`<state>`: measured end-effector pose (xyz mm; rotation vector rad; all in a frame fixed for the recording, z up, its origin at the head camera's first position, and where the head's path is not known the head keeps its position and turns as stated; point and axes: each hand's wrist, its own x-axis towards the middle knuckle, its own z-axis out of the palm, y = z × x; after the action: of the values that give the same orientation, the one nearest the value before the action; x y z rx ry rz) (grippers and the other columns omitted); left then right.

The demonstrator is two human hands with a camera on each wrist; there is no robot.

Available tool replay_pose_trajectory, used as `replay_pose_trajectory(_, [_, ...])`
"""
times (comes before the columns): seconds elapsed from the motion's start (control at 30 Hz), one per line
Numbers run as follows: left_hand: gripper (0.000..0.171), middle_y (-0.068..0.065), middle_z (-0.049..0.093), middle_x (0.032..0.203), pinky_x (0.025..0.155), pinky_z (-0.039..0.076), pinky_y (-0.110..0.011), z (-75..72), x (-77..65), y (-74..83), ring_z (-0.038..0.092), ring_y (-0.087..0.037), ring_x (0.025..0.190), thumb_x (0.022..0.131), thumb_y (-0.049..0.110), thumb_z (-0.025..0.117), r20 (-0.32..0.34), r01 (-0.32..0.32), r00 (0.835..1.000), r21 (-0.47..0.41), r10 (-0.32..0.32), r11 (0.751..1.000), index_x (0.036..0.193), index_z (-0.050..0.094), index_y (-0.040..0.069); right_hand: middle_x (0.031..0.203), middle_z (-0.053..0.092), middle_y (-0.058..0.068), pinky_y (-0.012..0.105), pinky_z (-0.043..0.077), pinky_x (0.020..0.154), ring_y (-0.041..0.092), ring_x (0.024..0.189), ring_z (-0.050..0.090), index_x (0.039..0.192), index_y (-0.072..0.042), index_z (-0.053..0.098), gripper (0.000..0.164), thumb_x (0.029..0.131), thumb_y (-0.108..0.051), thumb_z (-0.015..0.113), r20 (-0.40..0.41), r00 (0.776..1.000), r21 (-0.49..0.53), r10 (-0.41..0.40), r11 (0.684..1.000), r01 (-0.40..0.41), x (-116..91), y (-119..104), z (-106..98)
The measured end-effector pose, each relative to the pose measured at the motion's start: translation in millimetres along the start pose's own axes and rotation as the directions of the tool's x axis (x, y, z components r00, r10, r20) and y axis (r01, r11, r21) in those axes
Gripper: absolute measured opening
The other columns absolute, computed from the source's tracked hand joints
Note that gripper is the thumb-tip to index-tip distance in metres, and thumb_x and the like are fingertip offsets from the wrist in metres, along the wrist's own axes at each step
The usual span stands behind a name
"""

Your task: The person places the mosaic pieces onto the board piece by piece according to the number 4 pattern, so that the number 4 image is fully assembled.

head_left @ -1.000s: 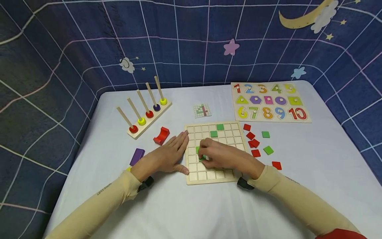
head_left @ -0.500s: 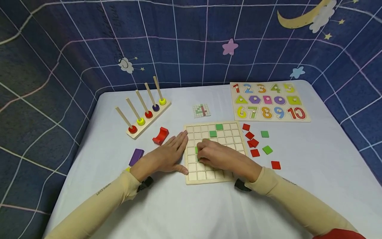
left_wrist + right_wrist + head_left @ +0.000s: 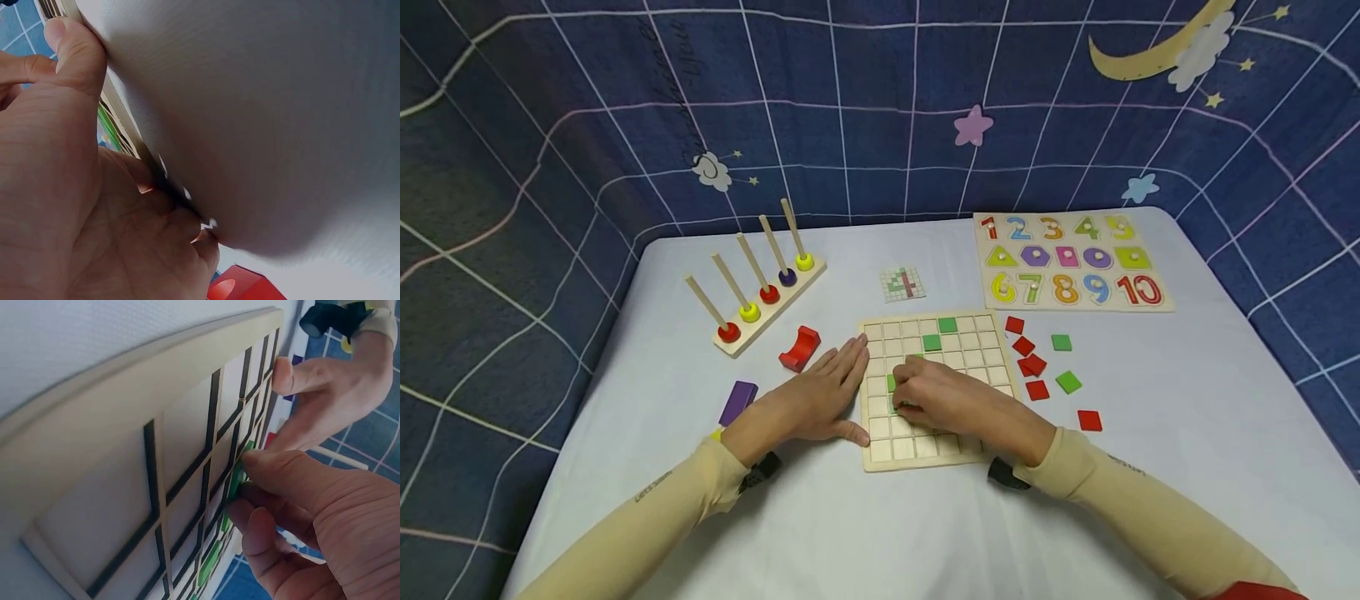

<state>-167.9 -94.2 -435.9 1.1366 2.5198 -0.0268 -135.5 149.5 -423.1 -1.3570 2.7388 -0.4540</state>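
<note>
A wooden grid board lies in front of me in the head view. My left hand lies flat with spread fingers, its fingertips and thumb against the board's left edge. Over the board's left part, my right hand pinches a green square tile down at a cell; in the head view the fingers mostly hide it. Other green tiles sit in cells, one at the back, one just nearer, and one partly showing beside the right fingers.
Right of the board lie several loose red tiles and green tiles. A small pattern card is behind it, and a number puzzle at the back right. A peg stand, red arch block and purple block are left.
The right hand has shifted slightly left, and its thumb has drawn in under the fingers at the green tile. The left hand stays on the board's edge. The head view has tilted slightly.
</note>
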Motion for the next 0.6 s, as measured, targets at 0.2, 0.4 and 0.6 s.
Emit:
replay_pose_trajectory(0.2, [0.127,-0.024,0.002,0.180,0.138,0.016,-0.053,2.4,-4.3,0.9,0.007,-0.040,0.169,0.090,0.076,0.065,-0.016,-0.010,1.000,-0.006,0.010,1.000,0.169,0.010,-0.007,0.087,0.065,0.000,0.021,0.052,0.074,0.013,0.083,0.054,0.086,-0.010,0.080,0.011,0.097,-0.007,0.078,0.010,1.000,0.012,0.015,1.000,-0.016,0.0,-3.2,2.2])
replay_pose_trajectory(0.4, [0.125,-0.027,0.006,0.179,0.137,0.019,-0.055,5.6,-5.0,0.9,0.011,-0.042,0.168,0.091,0.074,0.066,-0.037,-0.032,0.999,0.000,0.032,0.999,0.168,0.013,-0.009,0.085,0.064,0.000,0.019,0.051,0.072,0.012,0.081,0.053,0.084,-0.011,0.079,0.012,0.095,-0.005,0.079,0.001,1.000,-0.005,0.014,1.000,-0.014,-0.5,-5.7,4.4])
replay_pose_trajectory(0.6, [0.126,-0.025,0.003,0.180,0.138,0.018,-0.053,1.8,-0.8,-0.2,0.009,-0.041,0.169,0.091,0.075,0.065,-0.031,-0.021,0.999,0.016,0.021,1.000,0.169,0.010,-0.007,0.095,0.069,0.001,0.025,0.057,0.082,0.015,0.091,0.059,0.095,-0.009,0.080,0.003,0.098,-0.009,0.078,-0.003,1.000,-0.002,0.021,1.000,-0.021,-4.4,-1.9,0.4])
